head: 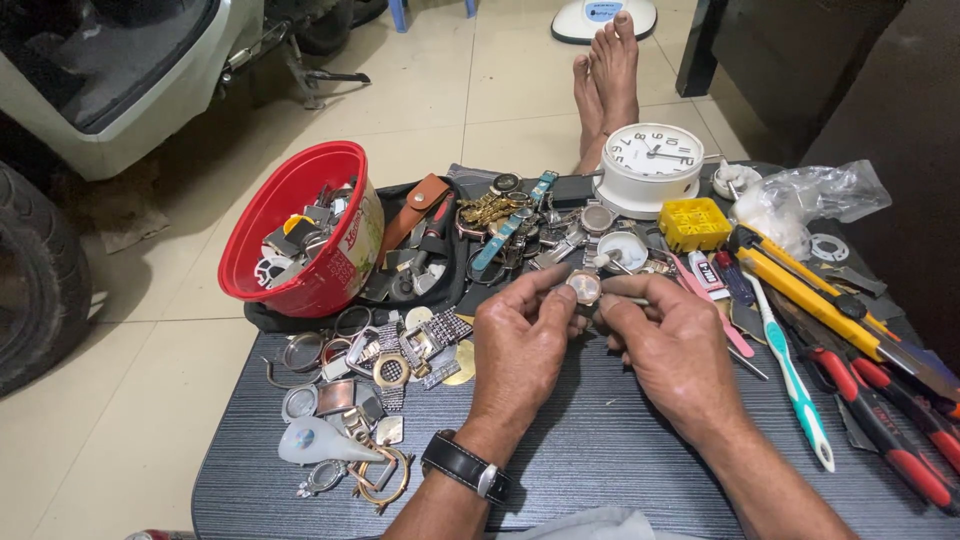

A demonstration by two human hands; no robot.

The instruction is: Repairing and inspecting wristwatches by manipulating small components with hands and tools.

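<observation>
My left hand (522, 345) pinches a small round watch case (585, 287) between thumb and fingertips, above the dark striped table (600, 450). My right hand (672, 345) is close beside it, its fingers closed on a thin light-coloured tool (634, 300) whose tip touches the watch case. A black-strapped wristwatch (467, 467) sits on my left wrist. Both hands hover over the middle of the table.
A red bowl (290, 205) of watch parts stands at left. Loose watches and straps (500, 225) lie behind the hands, metal cases and bracelets (390, 365) at left. A white alarm clock (650, 165), yellow box (694, 222), toothbrush (790, 370), cutters and red-handled pliers (880, 420) lie right. Bare feet (607, 75) rest beyond.
</observation>
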